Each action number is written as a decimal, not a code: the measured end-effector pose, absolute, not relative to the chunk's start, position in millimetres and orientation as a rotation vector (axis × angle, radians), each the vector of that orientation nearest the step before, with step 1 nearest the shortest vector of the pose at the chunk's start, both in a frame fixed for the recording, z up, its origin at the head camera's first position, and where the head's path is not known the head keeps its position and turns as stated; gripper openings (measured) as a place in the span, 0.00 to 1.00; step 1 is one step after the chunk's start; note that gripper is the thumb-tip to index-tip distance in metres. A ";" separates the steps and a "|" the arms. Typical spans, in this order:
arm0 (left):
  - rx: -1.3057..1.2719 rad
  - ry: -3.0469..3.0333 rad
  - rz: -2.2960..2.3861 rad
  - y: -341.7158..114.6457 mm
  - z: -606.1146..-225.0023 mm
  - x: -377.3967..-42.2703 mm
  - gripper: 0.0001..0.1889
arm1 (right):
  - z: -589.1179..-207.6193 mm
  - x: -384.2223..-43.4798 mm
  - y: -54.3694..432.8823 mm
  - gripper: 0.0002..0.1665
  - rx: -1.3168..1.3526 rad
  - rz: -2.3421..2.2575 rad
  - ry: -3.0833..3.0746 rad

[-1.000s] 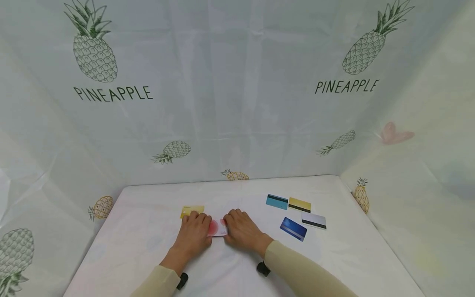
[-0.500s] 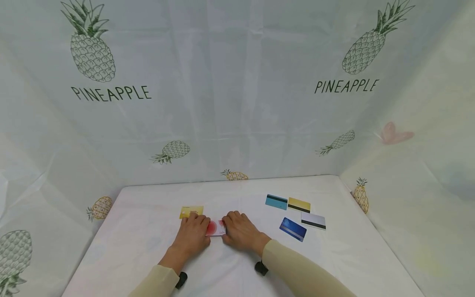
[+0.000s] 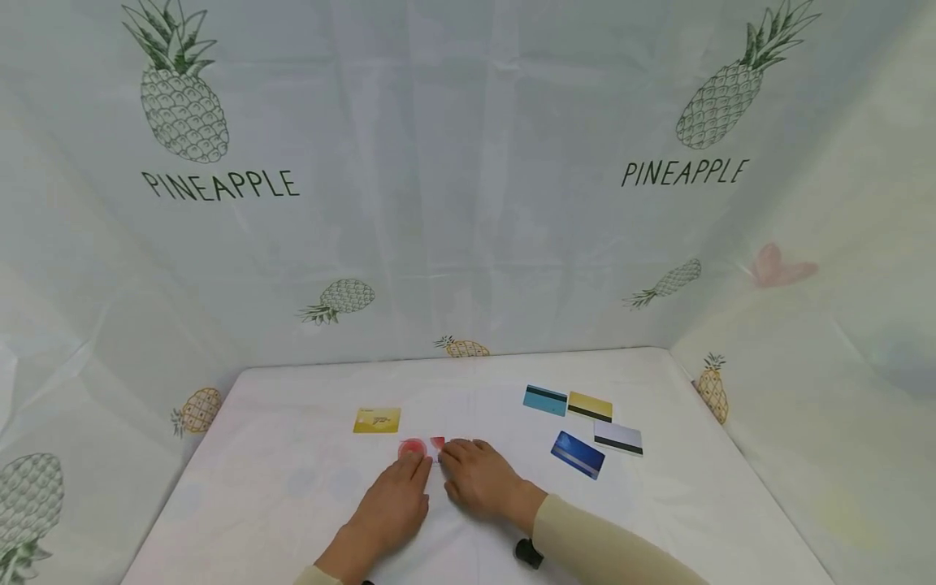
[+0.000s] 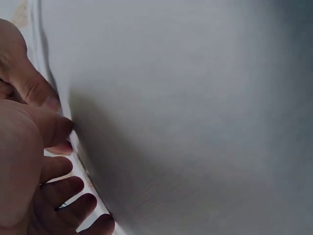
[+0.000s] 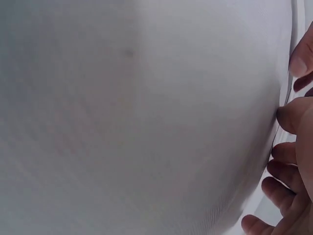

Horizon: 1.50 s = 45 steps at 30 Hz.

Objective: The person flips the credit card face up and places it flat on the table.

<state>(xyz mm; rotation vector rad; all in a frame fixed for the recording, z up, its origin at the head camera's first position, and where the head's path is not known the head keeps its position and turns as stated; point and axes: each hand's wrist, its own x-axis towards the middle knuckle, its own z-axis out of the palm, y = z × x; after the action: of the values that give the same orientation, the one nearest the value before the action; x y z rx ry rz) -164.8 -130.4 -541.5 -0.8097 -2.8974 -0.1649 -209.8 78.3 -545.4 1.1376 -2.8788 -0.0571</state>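
In the head view, a white card with red round shapes (image 3: pixel 413 446) lies flat between the two hands. My left hand (image 3: pixel 392 501) rests its fairly straight fingertips on the card's near side. At the card's right end, my right hand (image 3: pixel 480 478) touches it with bent fingertips, its thumb apart from the card and below it. The fingers cover part of the card. Both wrist views show mostly white cloth. My left thumb and spread fingers show at the left edge of the left wrist view, and my right ones at the right edge of the right wrist view.
A yellow card (image 3: pixel 377 420) lies behind the left hand. To the right are a teal card (image 3: pixel 544 400), another yellow card (image 3: pixel 589 406), a silver card (image 3: pixel 618 437) and a blue card (image 3: pixel 578 454), striped sides up. Pineapple-print cloth (image 3: pixel 468 203) walls in the white table (image 3: pixel 278 455).
My left hand has drawn toward the body, leaving the yellow card fully visible, and its fingers have straightened onto the red-and-white card. The right hand has shifted slightly nearer the body.
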 end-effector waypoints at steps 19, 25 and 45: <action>-0.680 -3.126 -0.395 -171.1 -543.5 -161.6 0.48 | -543.4 -205.2 35.8 0.33 1.197 -0.116 -2.930; -0.679 -3.170 -0.443 -188.4 -534.8 -161.7 0.51 | -540.7 -205.6 19.5 0.33 1.209 -0.182 -2.910; -0.684 -3.145 -0.459 -211.5 -537.4 -163.2 0.54 | -539.2 -206.7 -4.0 0.34 1.227 -0.196 -2.944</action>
<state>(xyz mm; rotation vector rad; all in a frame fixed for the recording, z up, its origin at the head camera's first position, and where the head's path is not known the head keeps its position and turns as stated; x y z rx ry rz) -163.2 -211.5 -537.4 -0.6840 -3.1450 -0.4593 -206.7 -4.0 -539.2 1.2271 -2.9441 -0.1957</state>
